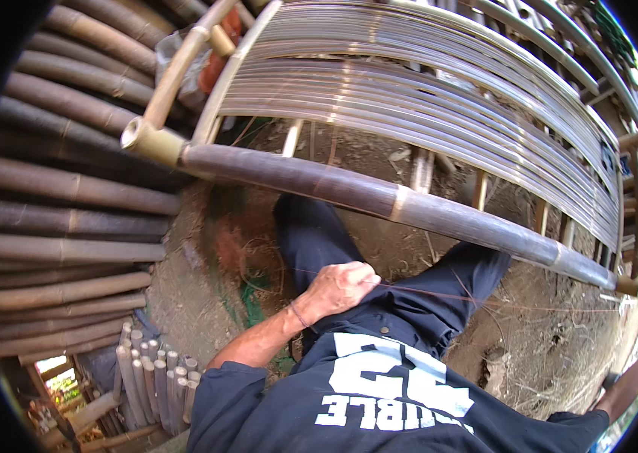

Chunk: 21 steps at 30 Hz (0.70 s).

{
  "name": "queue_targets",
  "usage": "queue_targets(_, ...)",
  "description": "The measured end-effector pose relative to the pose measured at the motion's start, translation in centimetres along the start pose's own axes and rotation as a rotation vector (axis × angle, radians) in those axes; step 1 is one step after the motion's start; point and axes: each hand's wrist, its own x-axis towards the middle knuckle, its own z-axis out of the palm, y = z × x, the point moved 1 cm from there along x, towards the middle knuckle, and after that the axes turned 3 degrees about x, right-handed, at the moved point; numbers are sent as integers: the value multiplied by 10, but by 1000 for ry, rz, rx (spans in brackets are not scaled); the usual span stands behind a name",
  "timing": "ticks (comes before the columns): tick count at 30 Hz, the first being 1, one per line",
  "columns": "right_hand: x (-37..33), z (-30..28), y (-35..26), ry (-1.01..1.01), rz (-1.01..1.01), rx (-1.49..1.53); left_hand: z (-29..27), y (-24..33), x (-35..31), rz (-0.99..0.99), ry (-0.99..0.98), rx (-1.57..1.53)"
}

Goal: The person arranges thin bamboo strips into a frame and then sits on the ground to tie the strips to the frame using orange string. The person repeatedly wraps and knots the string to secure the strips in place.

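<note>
My left hand (pixel 340 290) is closed in a fist above my lap, a dark band around its wrist. A thin reddish-brown cord (pixel 432 291) is gripped in it, stretching right across my knees toward the right rim. My right forearm (pixel 634 383) reaches out to the far right, and its hand lies beyond the picture's edge. In front of my knees stands a bamboo frame with a thick dark bamboo pole (pixel 311 180) along its near side. Thin bamboo slats (pixel 409 98) lie across it in rows, bound at intervals. Neither visible hand nor forearm touches the frame.
Stacked bamboo poles (pixel 70 185) fill the left side. Short cut bamboo lengths (pixel 154 374) stand upright in a bundle at the lower left. Green scraps (pixel 255 298) and dry fibres (pixel 553 377) lie on the bare earth. A plastic bag (pixel 179 64) sits behind the frame's left post.
</note>
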Motion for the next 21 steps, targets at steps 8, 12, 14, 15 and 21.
queue_targets(8,-215,170,-267,-682,-490,389,3,79,24,296,-6,56)
queue_targets(12,-306,189,-337,-1667,-67,685,-26,106,35,264,194,39)
queue_targets(14,-269,192,-296,-1295,30,642,-56,87,34,296,210,45)
queue_targets(15,-245,197,-254,-959,75,662,-70,69,29,289,178,27)
queue_targets(21,-100,139,-169,-486,-133,638,-78,9,3,160,158,-146)
